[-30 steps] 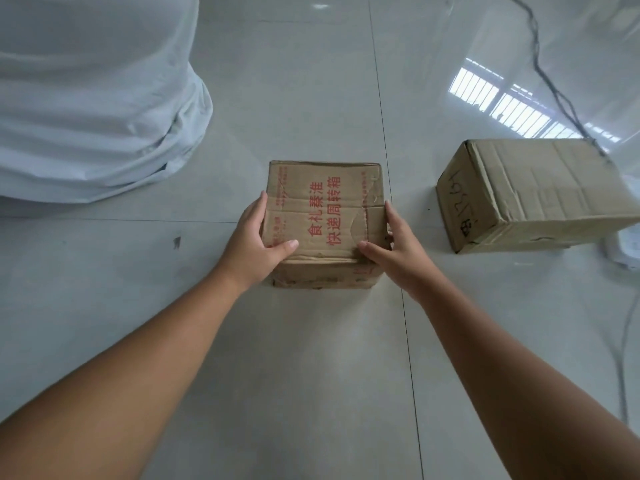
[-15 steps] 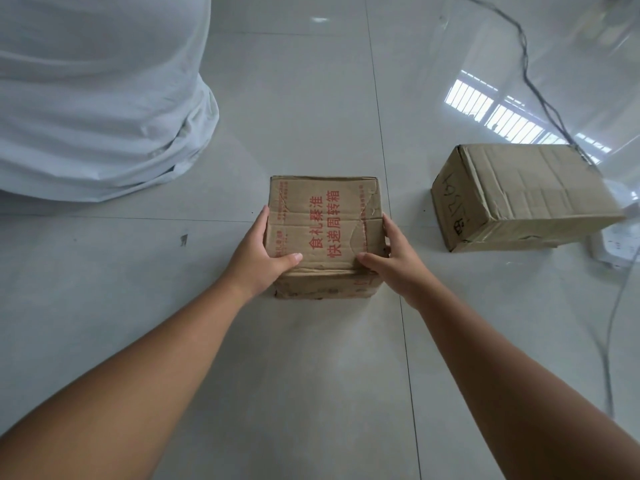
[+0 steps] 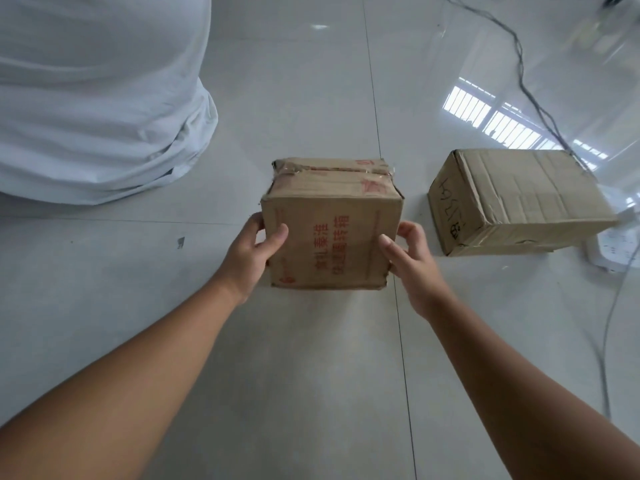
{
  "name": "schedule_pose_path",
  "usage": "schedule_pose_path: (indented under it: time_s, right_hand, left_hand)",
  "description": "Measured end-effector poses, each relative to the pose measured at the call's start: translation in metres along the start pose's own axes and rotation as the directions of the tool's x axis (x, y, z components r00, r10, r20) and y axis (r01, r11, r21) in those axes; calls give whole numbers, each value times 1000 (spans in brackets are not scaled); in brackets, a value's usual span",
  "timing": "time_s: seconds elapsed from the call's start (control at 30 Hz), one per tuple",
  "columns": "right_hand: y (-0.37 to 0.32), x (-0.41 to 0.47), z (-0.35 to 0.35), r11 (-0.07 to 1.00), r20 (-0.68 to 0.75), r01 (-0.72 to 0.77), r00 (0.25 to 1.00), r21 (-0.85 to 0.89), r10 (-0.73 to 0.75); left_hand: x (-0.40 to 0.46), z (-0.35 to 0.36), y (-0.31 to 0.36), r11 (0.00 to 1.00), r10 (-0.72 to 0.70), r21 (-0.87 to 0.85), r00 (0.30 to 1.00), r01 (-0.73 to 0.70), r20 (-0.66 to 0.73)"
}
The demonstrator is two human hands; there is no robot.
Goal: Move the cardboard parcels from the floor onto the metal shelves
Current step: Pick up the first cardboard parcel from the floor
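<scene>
Glossy tiled floor [image 3: 311,375]; hands, left [image 3: 247,258] and right [image 3: 414,263], clasp parcel [image 3: 330,237] sides.

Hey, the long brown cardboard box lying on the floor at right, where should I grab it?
Take the long brown cardboard box across its narrow width, one hand on each long side, from above. It lies flat lengthwise, so the long sides sit close enough to span.

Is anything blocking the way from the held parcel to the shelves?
Cannot tell: no shelves are in view. Both hands, left hand and right hand, grip the red-printed parcel. Nearby are the second parcel and a floor cable on the right.
</scene>
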State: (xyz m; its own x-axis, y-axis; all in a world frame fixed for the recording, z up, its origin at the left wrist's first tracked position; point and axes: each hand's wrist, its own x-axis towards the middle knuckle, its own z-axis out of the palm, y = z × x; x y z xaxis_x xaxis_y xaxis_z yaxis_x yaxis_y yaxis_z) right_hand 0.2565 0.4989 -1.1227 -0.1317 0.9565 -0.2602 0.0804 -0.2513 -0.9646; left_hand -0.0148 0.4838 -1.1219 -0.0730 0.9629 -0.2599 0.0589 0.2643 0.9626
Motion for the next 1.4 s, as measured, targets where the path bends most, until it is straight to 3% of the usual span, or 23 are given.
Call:
schedule_pose_path:
  time_s: [0.13,0.27,0.43,0.53,0.67,0.8,0.97,1.4]
  right_hand:
    - [-4,1,-9,996,20,-73,997,57,72]
    - [-9,8,-15,995,32,-60,998,84,58]
    - [5,7,-21,994,103,-91,990,-61,97]
    - [6,5,-23,997,140,19,990,-72,-9]
    - [8,5,-31,998,167,58,984,-14,-55]
    - [10,-2,-30,995,95,77,993,-65,-70]
    - [19,-8,-21,958,275,80,961,-276,-1]
    - [30,-11,-21,918,296,83,954,-389,39]
  left_hand:
    - [3,2,11,982,-82,-169,996,87,36]
    - [12,-3,29,964,-65,-257,997,70,29]
    - [-4,2,-2,995,46,-93,999,-45,4]
    - [-7,-5,-7,990,119,-78,990,-113,70]
    - [-5,-20,-4,986,165,-43,975,-161,146]
    - [-11,-28,-5,996,81,-46,989,-76,122]
    - [-24,-20,-37,986,19,159,979,-52,205]
    - [-23,-22,-58,976,29,203,969,-80,244]
